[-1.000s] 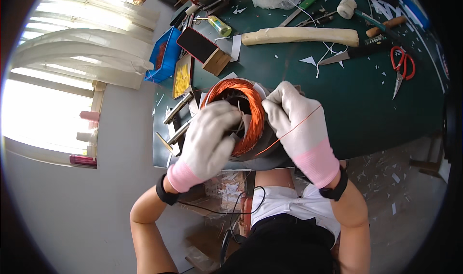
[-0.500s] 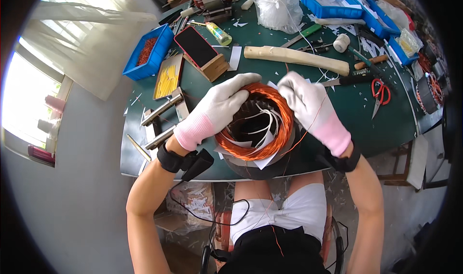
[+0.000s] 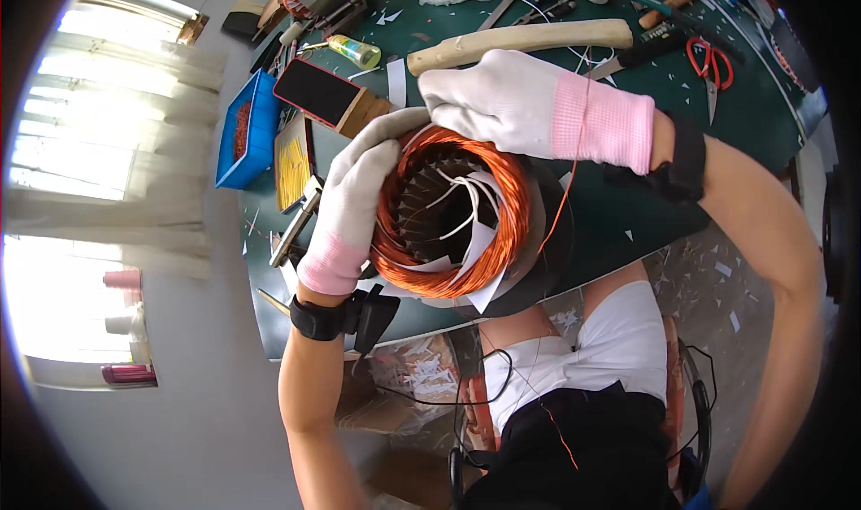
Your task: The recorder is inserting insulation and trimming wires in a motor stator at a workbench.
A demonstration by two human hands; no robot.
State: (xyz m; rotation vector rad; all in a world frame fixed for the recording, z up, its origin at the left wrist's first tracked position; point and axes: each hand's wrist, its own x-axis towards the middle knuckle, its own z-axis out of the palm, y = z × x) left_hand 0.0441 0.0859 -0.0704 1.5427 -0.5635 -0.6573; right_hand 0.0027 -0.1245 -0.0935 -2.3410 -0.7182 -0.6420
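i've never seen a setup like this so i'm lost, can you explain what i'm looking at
There is no robot here: these are a person's own two gloved hands. A wide fisheye camera on their head looks down, which is why straight edges bend. The left hand rests along the left side of a thick ring of copper-coloured wire. The right hand is at the ring's far edge; whether its fingers pinch anything is hidden. Around them, the dark green table carries a phone, a blue bin, a pale wooden stick and red-handled scissors.
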